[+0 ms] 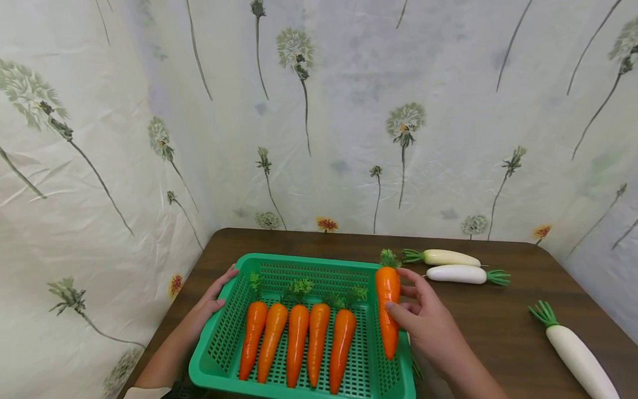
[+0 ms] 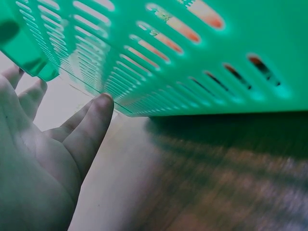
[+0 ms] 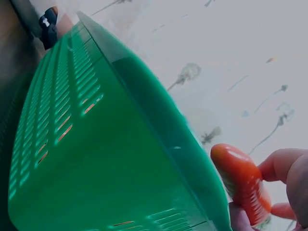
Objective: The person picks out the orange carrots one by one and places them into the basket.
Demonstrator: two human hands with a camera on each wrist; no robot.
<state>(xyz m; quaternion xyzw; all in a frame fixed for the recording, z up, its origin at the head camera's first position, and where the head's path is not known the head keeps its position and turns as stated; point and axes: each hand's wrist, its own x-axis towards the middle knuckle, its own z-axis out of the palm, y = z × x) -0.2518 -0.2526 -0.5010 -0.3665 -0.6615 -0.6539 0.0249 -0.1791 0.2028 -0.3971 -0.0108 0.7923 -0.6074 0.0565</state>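
My right hand (image 1: 423, 316) pinches an orange carrot (image 1: 387, 310) with a green leafy top, above the right end of a green plastic basket (image 1: 299, 259). In the right wrist view the carrot (image 3: 240, 178) is between thumb and fingers, beside the basket's rim (image 3: 187, 159). Several more carrots (image 1: 297, 343) lie side by side in the basket, tips toward me. My left hand (image 1: 206, 305) touches the basket's left side. Seen from the left wrist, that hand (image 2: 53, 149) has fairly straight fingers, one fingertip against the slotted wall (image 2: 144, 62).
Two white radishes (image 1: 451, 257) with green stems lie right of the basket toward the back. Another white radish (image 1: 580, 360) lies at the table's right front. Green stems (image 1: 416, 368) show beside the basket's right wall. A flower-printed cloth (image 1: 349, 111) hangs behind the brown table (image 1: 498, 321).
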